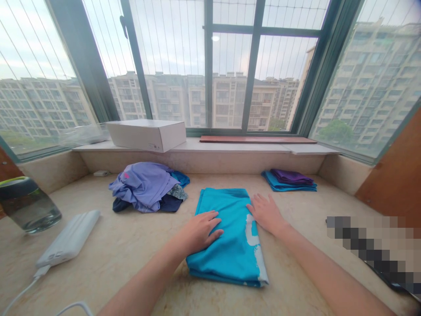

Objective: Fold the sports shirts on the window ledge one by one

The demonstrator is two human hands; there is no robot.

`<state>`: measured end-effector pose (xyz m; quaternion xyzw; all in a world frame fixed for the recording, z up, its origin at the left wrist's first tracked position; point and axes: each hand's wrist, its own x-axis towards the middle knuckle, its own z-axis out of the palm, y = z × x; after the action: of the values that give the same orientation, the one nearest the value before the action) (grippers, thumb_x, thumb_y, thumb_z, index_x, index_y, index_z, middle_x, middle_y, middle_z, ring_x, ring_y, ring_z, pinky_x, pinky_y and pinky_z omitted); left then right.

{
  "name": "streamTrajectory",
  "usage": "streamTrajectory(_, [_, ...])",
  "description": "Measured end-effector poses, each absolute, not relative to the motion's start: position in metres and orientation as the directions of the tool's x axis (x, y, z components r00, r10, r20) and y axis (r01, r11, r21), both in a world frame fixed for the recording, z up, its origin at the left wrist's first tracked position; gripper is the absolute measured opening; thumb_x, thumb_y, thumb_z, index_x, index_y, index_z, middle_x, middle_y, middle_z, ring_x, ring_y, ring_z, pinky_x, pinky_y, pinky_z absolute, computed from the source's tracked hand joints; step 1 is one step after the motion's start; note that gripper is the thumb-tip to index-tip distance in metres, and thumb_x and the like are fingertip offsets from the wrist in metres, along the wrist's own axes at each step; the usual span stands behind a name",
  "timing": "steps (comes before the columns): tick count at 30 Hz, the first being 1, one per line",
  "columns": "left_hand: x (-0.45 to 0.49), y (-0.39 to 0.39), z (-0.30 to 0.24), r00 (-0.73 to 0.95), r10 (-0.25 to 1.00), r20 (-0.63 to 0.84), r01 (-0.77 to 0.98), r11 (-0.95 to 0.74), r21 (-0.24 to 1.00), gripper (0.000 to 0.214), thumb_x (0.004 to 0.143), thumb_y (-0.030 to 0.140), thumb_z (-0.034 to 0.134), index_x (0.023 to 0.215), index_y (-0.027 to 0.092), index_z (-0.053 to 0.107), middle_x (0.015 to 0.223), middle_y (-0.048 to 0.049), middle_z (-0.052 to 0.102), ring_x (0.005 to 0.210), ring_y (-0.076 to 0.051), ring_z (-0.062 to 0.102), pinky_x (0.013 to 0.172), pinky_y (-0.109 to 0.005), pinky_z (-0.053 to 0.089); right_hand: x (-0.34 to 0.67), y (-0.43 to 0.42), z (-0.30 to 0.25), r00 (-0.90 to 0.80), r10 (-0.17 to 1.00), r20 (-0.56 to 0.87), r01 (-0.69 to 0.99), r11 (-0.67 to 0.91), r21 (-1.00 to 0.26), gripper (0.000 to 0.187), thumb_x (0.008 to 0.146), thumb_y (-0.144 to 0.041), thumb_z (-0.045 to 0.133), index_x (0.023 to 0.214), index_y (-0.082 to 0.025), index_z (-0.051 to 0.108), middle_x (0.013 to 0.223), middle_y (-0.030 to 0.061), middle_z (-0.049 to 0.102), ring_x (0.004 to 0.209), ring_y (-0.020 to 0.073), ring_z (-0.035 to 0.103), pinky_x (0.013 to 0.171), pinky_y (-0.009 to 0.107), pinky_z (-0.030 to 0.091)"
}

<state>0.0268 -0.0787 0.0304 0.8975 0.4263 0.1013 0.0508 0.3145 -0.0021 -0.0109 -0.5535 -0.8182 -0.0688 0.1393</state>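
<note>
A bright blue garment [226, 245] with a white print along its right side lies folded into a long rectangle on the stone-like counter. My left hand [202, 230] rests flat on the left part of the cloth, its fingers apart. Beside the upper right edge, my right hand [265, 213] lies with fingers spread, the tips touching the fabric's border. Neither hand grips the cloth.
A rumpled heap of clothes [144, 186] sits at the back left, and a folded stack [291, 180] at the back right. A power bank [69, 239] with a cable and a water bottle [29, 206] are on the left. A white box [146, 134] stands on the sill.
</note>
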Motion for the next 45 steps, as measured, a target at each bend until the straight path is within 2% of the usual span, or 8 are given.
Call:
streamTrajectory(6, [0.027, -0.077, 0.025, 0.589, 0.787, 0.183, 0.765, -0.616, 0.188, 0.049, 0.1, 0.051, 0.045, 0.129, 0.018, 0.065, 0.143, -0.0152, 0.058, 0.135, -0.034, 0.052, 0.111, -0.051, 0.045, 0.297, -0.009, -0.013, -0.59, 0.786, 0.185, 0.776, 0.615, -0.139, 0.056, 0.105, -0.053, 0.028, 0.152, -0.026, 0.042, 0.16, 0.0086, 0.036, 0.149, 0.0266, 0.032, 0.122, 0.054, 0.021])
streamTrajectory(12, [0.022, -0.083, 0.042, 0.758, 0.632, 0.163, 0.577, -0.765, 0.285, 0.044, 0.097, 0.048, 0.054, 0.133, 0.024, 0.064, 0.144, -0.0092, 0.059, 0.136, -0.029, 0.052, 0.114, -0.044, 0.042, 0.319, 0.004, -0.005, -0.328, 0.906, 0.267, 0.934, 0.353, -0.053, 0.047, 0.103, -0.034, 0.043, 0.146, -0.017, 0.051, 0.158, 0.0168, 0.038, 0.148, 0.0338, 0.031, 0.12, 0.062, 0.019])
streamTrajectory(17, [0.014, -0.082, 0.044, 0.798, 0.591, 0.117, 0.533, -0.783, 0.32, 0.065, 0.082, 0.056, 0.072, 0.139, 0.027, 0.059, 0.148, -0.0088, 0.055, 0.135, -0.031, 0.052, 0.115, -0.042, 0.041, 0.338, -0.025, 0.024, -0.584, 0.792, 0.179, 0.653, 0.59, -0.475, 0.043, 0.097, -0.047, 0.055, 0.134, -0.026, 0.064, 0.143, 0.0106, 0.059, 0.135, 0.03, 0.052, 0.115, 0.05, 0.038])
streamTrajectory(20, [0.008, -0.071, 0.036, 0.738, 0.66, 0.137, 0.615, -0.743, 0.264, 0.052, 0.086, 0.05, 0.07, 0.132, 0.028, 0.064, 0.143, -0.0084, 0.06, 0.129, -0.03, 0.058, 0.111, -0.042, 0.045, 0.34, -0.05, 0.036, -0.787, 0.617, -0.013, 0.456, 0.568, -0.685, 0.053, 0.087, -0.058, 0.067, 0.134, -0.035, 0.063, 0.149, 0.0044, 0.054, 0.144, 0.0313, 0.041, 0.119, 0.052, 0.031])
streamTrajectory(25, [0.001, -0.059, 0.031, 0.623, 0.756, 0.203, 0.734, -0.654, 0.182, 0.038, 0.092, 0.028, 0.064, 0.129, 0.024, 0.064, 0.132, -0.0093, 0.068, 0.122, -0.029, 0.063, 0.109, -0.043, 0.046, 0.329, -0.066, 0.036, -0.806, 0.581, -0.112, 0.512, 0.59, -0.624, 0.078, 0.076, -0.062, 0.077, 0.145, -0.039, 0.05, 0.166, 0.0042, 0.022, 0.153, 0.0372, 0.009, 0.121, 0.063, 0.006])
streamTrajectory(31, [0.005, -0.066, 0.035, 0.673, 0.718, 0.178, 0.702, -0.696, 0.152, 0.039, 0.093, 0.025, 0.057, 0.131, 0.026, 0.064, 0.142, -0.0078, 0.061, 0.13, -0.029, 0.057, 0.111, -0.045, 0.044, 0.322, -0.065, 0.025, -0.736, 0.676, -0.04, 0.606, 0.631, -0.485, 0.054, 0.088, -0.046, 0.069, 0.14, -0.04, 0.057, 0.167, 0.0029, 0.02, 0.153, 0.037, 0.015, 0.121, 0.063, 0.011])
streamTrajectory(38, [0.02, -0.075, 0.039, 0.637, 0.755, 0.158, 0.739, -0.656, 0.153, 0.046, 0.09, 0.049, 0.061, 0.127, 0.022, 0.065, 0.13, -0.0116, 0.067, 0.119, -0.034, 0.062, 0.103, -0.046, 0.048, 0.314, -0.053, 0.012, -0.52, 0.805, 0.286, 0.627, 0.587, -0.513, 0.03, 0.096, -0.024, 0.05, 0.12, -0.023, 0.068, 0.122, 0.0089, 0.07, 0.11, 0.0258, 0.064, 0.099, 0.041, 0.048])
streamTrajectory(45, [0.019, -0.069, 0.032, 0.519, 0.755, 0.401, 0.765, -0.62, 0.177, 0.028, 0.087, 0.012, 0.055, 0.112, 0.02, 0.065, 0.106, -0.0089, 0.073, 0.1, -0.027, 0.068, 0.087, -0.037, 0.052, 0.309, -0.058, 0.019, -0.387, 0.859, 0.334, 0.504, 0.5, -0.704, 0.024, 0.098, -0.039, 0.049, 0.09, -0.02, 0.063, 0.076, 0.0004, 0.06, 0.068, 0.017, 0.05, 0.063, 0.029, 0.038])
